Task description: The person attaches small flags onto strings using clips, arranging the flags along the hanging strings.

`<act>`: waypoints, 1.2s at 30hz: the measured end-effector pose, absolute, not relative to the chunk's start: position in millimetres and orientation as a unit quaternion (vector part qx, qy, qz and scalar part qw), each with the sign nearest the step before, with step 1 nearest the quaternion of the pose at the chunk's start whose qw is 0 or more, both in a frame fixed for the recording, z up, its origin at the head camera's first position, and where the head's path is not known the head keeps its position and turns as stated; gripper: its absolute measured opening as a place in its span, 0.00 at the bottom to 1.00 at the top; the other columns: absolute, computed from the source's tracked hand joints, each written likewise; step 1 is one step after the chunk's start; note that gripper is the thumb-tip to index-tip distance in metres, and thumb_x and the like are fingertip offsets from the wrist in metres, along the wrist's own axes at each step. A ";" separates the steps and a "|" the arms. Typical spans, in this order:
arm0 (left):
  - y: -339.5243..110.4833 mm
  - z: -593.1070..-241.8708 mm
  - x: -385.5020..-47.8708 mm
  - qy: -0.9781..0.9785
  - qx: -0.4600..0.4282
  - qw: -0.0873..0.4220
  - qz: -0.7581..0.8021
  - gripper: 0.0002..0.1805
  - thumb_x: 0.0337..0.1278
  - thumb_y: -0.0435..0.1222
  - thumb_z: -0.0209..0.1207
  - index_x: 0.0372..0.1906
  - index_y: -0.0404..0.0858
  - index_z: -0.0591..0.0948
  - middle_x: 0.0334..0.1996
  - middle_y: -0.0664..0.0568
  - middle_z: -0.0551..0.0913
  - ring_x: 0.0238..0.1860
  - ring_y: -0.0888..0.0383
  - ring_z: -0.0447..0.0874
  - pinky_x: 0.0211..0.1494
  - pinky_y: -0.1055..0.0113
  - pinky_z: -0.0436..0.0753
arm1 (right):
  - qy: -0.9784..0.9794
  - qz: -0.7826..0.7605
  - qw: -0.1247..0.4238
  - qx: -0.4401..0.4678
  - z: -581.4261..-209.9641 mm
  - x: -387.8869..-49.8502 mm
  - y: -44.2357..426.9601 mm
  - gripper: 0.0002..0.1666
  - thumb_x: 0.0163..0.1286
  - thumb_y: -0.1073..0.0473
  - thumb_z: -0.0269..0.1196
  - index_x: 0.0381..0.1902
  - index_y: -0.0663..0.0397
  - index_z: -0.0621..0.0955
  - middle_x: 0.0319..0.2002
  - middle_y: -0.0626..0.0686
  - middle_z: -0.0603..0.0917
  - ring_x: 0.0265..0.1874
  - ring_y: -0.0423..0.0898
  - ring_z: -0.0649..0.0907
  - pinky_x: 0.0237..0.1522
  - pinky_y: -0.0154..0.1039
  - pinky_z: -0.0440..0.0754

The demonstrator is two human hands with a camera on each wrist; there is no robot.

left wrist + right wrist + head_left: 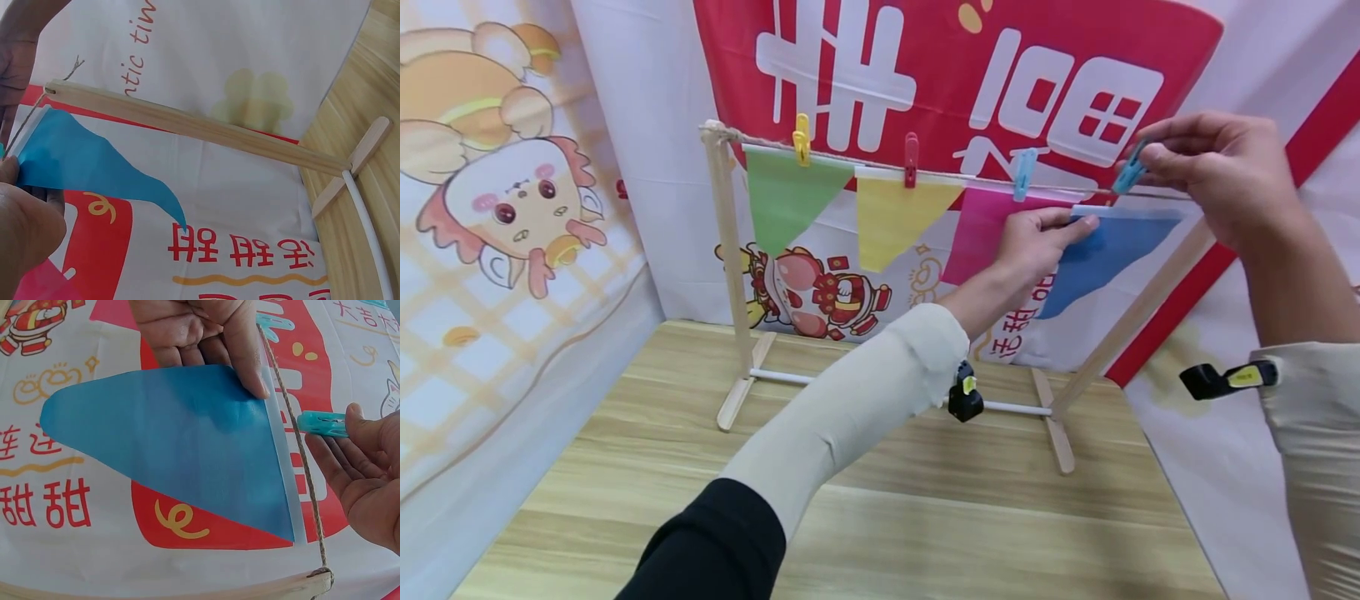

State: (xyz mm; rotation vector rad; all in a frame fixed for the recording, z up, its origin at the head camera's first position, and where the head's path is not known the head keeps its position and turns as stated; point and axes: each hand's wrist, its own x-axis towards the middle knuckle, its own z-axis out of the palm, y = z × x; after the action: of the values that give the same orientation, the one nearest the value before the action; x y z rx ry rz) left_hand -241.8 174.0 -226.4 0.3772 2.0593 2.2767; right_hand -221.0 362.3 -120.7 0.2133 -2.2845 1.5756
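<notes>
A blue pennant [1108, 250] hangs from my left hand [1037, 242], whose thumb and fingers pinch its white-edged top corner close to the twine [300, 444]. My right hand [1232, 175] pinches a teal clothespin [324, 424] whose tip is at the twine above the pennant. In the right wrist view the pennant's top edge lies alongside the twine. Left of it, a light blue clothespin [1025, 175] holds a pink pennant [981, 221], a red clothespin [912, 160] a yellow one [902, 217], and a yellow clothespin [802, 140] a green one [793, 196].
Two wooden posts, the left [730, 250] and the right [1138, 312], carry the twine. A white rod [782, 377] joins their feet on the wood-grain table [925, 517]. Behind stands a printed red and white backdrop [880, 108]; a cartoon-printed sheet [497, 275] covers the left side.
</notes>
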 end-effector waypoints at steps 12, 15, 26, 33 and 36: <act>180.8 -219.6 -246.4 0.664 0.122 0.038 0.737 0.19 0.75 0.45 0.74 0.65 0.47 0.92 0.54 0.55 0.97 0.54 0.52 0.98 0.60 0.54 0.96 | -0.834 0.508 0.206 0.052 -114.7 -218.7 363.5 0.28 0.74 0.45 0.72 0.68 0.48 0.90 0.51 0.36 0.91 0.47 0.31 0.92 0.48 0.17 0.85; 183.0 -218.3 -245.7 0.665 0.117 0.040 0.737 0.19 0.75 0.45 0.74 0.65 0.47 0.93 0.53 0.55 0.97 0.52 0.53 0.98 0.60 0.55 0.96 | -0.833 0.509 0.212 0.049 -114.4 -218.1 364.7 0.28 0.74 0.45 0.73 0.67 0.48 0.90 0.50 0.36 0.91 0.47 0.31 0.92 0.48 0.18 0.85; 191.1 -214.0 -240.1 0.656 0.099 0.046 0.747 0.19 0.74 0.46 0.75 0.64 0.50 0.93 0.54 0.55 0.97 0.53 0.51 0.98 0.60 0.52 0.96 | -0.829 0.514 0.218 0.037 -115.7 -215.7 372.1 0.22 0.76 0.49 0.72 0.63 0.47 0.92 0.44 0.33 0.94 0.43 0.29 0.93 0.44 0.18 0.85; 190.3 -215.9 -240.4 0.658 0.089 0.030 0.747 0.20 0.74 0.47 0.75 0.65 0.51 0.93 0.55 0.55 0.97 0.54 0.49 0.98 0.61 0.49 0.96 | -0.833 0.511 0.208 0.037 -116.2 -216.5 371.6 0.18 0.78 0.52 0.71 0.61 0.47 0.93 0.42 0.32 0.94 0.42 0.31 0.93 0.45 0.19 0.86; 189.9 -216.1 -240.7 0.657 0.087 0.028 0.748 0.20 0.74 0.47 0.74 0.66 0.52 0.92 0.56 0.55 0.96 0.56 0.48 0.97 0.62 0.47 0.95 | -0.840 0.501 0.206 0.030 -116.2 -215.9 372.2 0.18 0.78 0.51 0.70 0.61 0.45 0.93 0.41 0.31 0.93 0.41 0.30 0.92 0.44 0.19 0.86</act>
State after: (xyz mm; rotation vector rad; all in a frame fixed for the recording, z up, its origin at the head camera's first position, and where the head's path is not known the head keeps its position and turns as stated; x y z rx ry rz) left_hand -240.7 189.9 -216.1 0.2680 2.0290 2.3087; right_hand -215.9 372.2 -116.2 0.0833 -2.3400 1.3958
